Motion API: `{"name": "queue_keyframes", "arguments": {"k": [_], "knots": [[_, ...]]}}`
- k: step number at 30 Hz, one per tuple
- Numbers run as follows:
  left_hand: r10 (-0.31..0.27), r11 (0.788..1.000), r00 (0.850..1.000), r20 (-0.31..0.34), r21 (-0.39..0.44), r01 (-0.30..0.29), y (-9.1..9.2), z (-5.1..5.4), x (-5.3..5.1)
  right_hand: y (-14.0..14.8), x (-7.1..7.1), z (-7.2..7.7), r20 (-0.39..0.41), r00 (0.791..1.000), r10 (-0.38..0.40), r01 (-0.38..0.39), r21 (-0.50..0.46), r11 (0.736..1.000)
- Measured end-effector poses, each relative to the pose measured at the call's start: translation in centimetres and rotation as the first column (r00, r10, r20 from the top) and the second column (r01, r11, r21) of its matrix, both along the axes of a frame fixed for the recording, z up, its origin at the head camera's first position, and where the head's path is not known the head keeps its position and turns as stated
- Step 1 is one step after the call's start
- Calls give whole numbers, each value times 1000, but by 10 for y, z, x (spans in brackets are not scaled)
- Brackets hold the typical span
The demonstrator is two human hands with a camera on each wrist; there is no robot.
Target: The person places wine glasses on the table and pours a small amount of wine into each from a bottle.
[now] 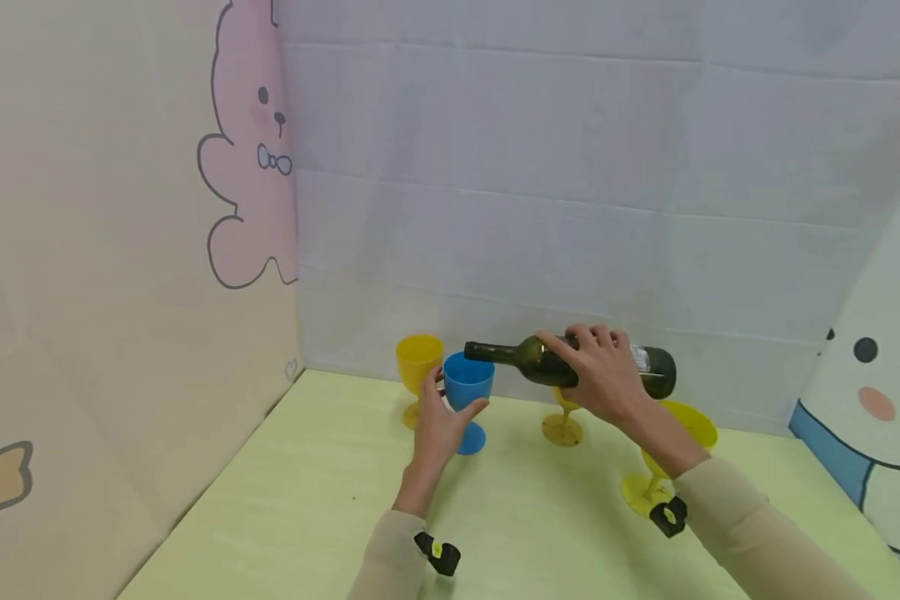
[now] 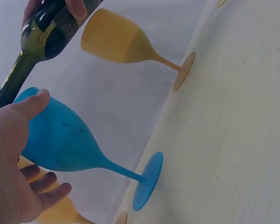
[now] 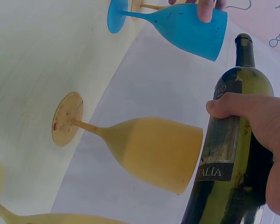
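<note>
My left hand (image 1: 439, 427) holds the bowl of a blue goblet (image 1: 468, 387), with the thumb on the near side by the rim. The goblet stands upright, its foot on the table. A dark green wine bottle (image 1: 534, 360) lies almost level in the air, gripped round its body by my right hand (image 1: 606, 377). The bottle's mouth is over the blue goblet's rim in the head view. On the bottle, a dark label (image 3: 219, 154) shows in the right wrist view. No liquid can be seen leaving the neck.
A yellow goblet (image 1: 418, 354) stands just behind my left hand. Another yellow goblet (image 2: 116, 37) is partly under the bottle in the head view. A third yellow goblet (image 1: 686, 421) stands beside my right forearm. Cloth-covered walls (image 1: 495, 167) border the pale yellow table (image 1: 307, 500).
</note>
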State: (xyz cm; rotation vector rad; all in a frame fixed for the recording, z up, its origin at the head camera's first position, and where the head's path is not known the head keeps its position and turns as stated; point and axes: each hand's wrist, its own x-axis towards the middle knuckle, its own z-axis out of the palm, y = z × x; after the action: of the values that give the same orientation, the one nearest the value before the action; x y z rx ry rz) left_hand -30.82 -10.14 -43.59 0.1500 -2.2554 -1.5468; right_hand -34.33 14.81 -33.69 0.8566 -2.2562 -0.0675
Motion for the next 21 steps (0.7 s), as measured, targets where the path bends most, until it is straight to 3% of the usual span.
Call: {"name": "queue_keyframes", "arguments": {"k": [7, 13, 21], "knots": [[-4, 1000, 996, -93, -16, 3, -14, 8, 4, -3, 1, -1, 25, 1000, 7, -5, -49, 999], [19, 1000, 971, -237, -6, -21, -34, 13, 3, -1, 1, -1, 46, 999, 15, -11, -76, 997], [64, 998, 943, -328, 3, -67, -62, 18, -1, 2, 0, -1, 36, 999, 27, -24, -91, 996]]}}
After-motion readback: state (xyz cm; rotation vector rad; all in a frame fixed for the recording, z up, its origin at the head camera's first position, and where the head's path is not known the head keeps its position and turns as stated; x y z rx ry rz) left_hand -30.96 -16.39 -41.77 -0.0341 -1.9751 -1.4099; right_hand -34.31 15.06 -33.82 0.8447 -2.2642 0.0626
